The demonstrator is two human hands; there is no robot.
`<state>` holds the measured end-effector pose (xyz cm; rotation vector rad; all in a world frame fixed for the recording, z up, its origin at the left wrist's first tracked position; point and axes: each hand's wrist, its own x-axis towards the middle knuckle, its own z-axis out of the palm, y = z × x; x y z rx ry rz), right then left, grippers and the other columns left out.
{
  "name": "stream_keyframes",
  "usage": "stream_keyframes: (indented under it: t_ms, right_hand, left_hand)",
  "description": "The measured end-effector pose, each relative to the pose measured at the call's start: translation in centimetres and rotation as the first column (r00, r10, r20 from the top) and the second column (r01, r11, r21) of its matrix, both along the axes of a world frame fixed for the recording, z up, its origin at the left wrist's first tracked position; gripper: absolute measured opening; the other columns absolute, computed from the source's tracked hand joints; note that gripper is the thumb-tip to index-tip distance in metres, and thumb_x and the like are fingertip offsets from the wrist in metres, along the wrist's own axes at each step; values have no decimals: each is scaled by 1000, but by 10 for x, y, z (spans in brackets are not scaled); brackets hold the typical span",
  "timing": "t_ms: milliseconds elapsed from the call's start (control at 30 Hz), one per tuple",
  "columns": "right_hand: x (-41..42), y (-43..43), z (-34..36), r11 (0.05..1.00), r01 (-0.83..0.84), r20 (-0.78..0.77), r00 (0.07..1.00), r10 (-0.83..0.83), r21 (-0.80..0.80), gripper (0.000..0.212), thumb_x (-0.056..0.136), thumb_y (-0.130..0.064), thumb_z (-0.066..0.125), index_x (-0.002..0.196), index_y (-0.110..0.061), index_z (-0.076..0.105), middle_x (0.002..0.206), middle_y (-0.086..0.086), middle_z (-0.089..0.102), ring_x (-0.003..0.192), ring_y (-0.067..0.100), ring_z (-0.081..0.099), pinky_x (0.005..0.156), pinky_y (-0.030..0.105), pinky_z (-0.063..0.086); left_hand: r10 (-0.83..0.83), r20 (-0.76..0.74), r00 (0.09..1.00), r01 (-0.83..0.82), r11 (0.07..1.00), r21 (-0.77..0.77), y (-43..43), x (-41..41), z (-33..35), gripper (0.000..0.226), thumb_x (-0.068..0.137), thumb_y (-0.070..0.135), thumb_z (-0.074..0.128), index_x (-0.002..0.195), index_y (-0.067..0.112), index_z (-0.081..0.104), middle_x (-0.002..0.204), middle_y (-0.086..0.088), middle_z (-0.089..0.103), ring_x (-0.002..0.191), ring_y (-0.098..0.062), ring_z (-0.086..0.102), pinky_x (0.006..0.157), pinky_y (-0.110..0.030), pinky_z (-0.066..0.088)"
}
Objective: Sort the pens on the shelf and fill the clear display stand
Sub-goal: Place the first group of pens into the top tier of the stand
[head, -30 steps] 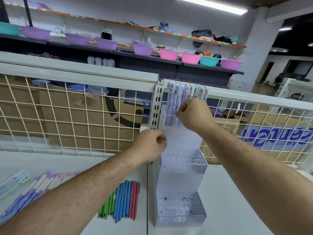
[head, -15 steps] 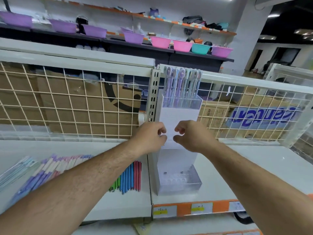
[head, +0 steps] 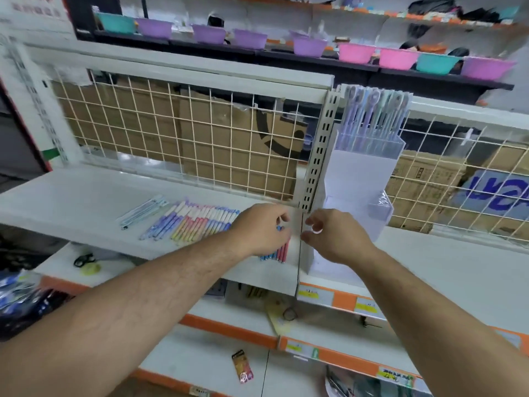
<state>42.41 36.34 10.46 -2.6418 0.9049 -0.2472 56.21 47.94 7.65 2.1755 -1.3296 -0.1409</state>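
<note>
The clear display stand [head: 363,173] stands on the white shelf [head: 86,202], to the right of the slotted post. Its top tier holds several pastel pens [head: 372,118]; the middle tier [head: 378,207] looks bare. My left hand [head: 263,227] lies over a row of blue and red pens [head: 276,253] beside the stand. Its fingers curl round their upper ends, and a blue tip shows between thumb and fingers. My right hand [head: 332,236] hovers in front of the stand's base with loosely spread fingers and holds nothing. It hides the bottom tier.
A row of purple, pink and white pens [head: 194,222] and a clear packet of pale blue pens [head: 143,210] lie further left. A wire grid [head: 200,133] backs the shelf. Lower shelves carry tape [head: 90,267] and a small card [head: 243,365].
Both hands came down from the stand's white panel. My left hand moved onto the blue and red pens, my right dropped to the stand's base. The camera tilted down and left.
</note>
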Motion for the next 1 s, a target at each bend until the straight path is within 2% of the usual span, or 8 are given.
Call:
stream_keyframes:
  t_ms: [167, 300, 367, 533, 700, 800, 900, 1000]
  right_hand:
    - [22, 30, -11, 999, -42, -8, 999, 42, 5, 35, 89, -41, 70, 120, -26, 67, 111, -4, 69, 97, 17, 64, 83, 37, 57]
    - [50, 50, -17, 997, -78, -31, 996, 78, 8, 31, 89, -39, 68, 117, -26, 66, 109, -6, 69, 92, 16, 64, 74, 31, 53]
    - [71, 63, -20, 996, -87, -38, 995, 88, 24, 29, 89, -39, 68, 115, -27, 65, 107, -7, 67, 85, 17, 66, 73, 33, 56]
    - [146, 101, -31, 995, -88, -38, 995, 90, 52, 34, 88, -42, 68, 118, -28, 65, 108, -8, 68, 91, 17, 66, 84, 38, 56]
    - [233, 144, -44, 992, -95, -31, 995, 98, 84, 17, 89, -37, 67, 104, -28, 64, 99, -2, 72, 86, 20, 68, 77, 36, 59]
    - [275, 164, -53, 991, -82, -34, 996, 86, 108, 9, 89, -32, 66, 97, -29, 62, 100, -1, 71, 88, 22, 67, 79, 37, 58]
    - [304, 172, -60, 988, -43, -39, 998, 49, 149, 15, 88, -34, 67, 102, -29, 62, 97, -4, 69, 83, 20, 66, 73, 32, 53]
    - [326, 174, -63, 988, -35, -62, 997, 44, 148, 18, 89, -34, 67, 104, -26, 63, 92, -9, 62, 84, 18, 63, 72, 31, 51]
  left_hand:
    - [43, -23, 999, -42, 999, 19, 35, 17, -12, 23, 88, 36, 64, 109, 26, 65, 103, 7, 65, 91, -13, 61, 81, -38, 56]
    - [52, -42, 998, -52, 999, 9, 59, 41, -20, 23, 89, 37, 65, 109, 26, 65, 102, 7, 64, 91, -14, 61, 82, -38, 55]
    - [62, -46, 997, -61, 998, 21, 73, 62, -24, 24, 89, 38, 64, 110, 27, 64, 103, 7, 63, 92, -15, 60, 82, -35, 54]
    - [86, -46, 995, -84, 996, 44, 110, 135, -35, 25, 87, 34, 62, 111, 26, 65, 107, 8, 65, 93, -14, 61, 79, -30, 51]
    - [71, -23, 997, -68, 992, 106, 146, 221, -50, 16, 86, 33, 62, 100, 27, 66, 93, 6, 66, 85, -17, 62, 73, -31, 52]
    - [98, 12, 995, -99, 980, 170, 163, 270, -59, 20, 89, 36, 61, 105, 24, 65, 101, 3, 67, 93, -20, 63, 81, -36, 54]
    - [126, 30, 992, -130, 956, 264, 173, 314, -71, 26, 89, 38, 60, 112, 25, 63, 109, 3, 66, 98, -20, 61, 86, -37, 53]
    - [154, 20, 988, -154, 944, 293, 178, 346, -84, 23, 88, 37, 61, 106, 23, 62, 107, 3, 65, 96, -21, 60, 84, -35, 52]
